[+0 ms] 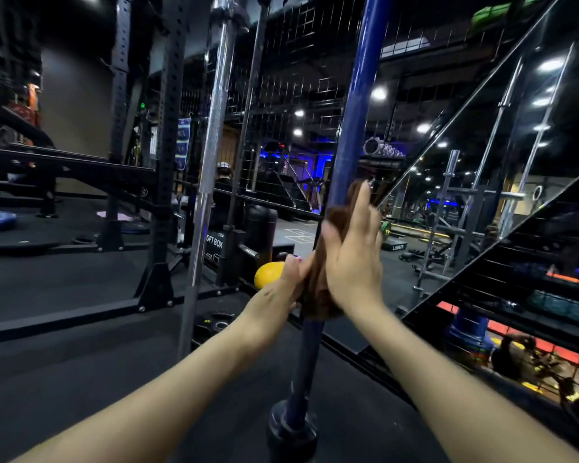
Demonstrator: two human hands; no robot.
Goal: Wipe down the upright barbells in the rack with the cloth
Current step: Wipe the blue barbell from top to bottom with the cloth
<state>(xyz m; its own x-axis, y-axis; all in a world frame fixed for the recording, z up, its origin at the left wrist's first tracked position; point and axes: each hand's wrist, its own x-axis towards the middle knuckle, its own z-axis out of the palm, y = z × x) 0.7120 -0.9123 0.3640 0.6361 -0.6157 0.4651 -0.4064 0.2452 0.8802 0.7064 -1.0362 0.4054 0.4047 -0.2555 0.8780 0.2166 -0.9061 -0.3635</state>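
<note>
At the centre of the gym floor, a blue barbell stands upright, its lower end seated in a dark round base on the black floor. A brown cloth is wrapped around the shaft at mid-height. The person's right hand presses flat against the cloth from the right side, fingers straight, held together and pointing up along the bar. The left hand grips the lower part of the cloth from the left, its fingers curled around the cloth and the bar; the fingertips are hidden behind the fabric. Both forearms reach in from below.

Just left of the blue bar, a chrome barbell stands upright, apart from both hands, with a knurled middle section. A thinner dark bar stands between the two. A black perforated rack upright rises further left. A yellow ball lies behind the left hand, partly covered by it. A black weight plate lies flat on the floor near the chrome bar. A wire mesh panel backs the bars, and a mirror to the right reflects further upright bars
</note>
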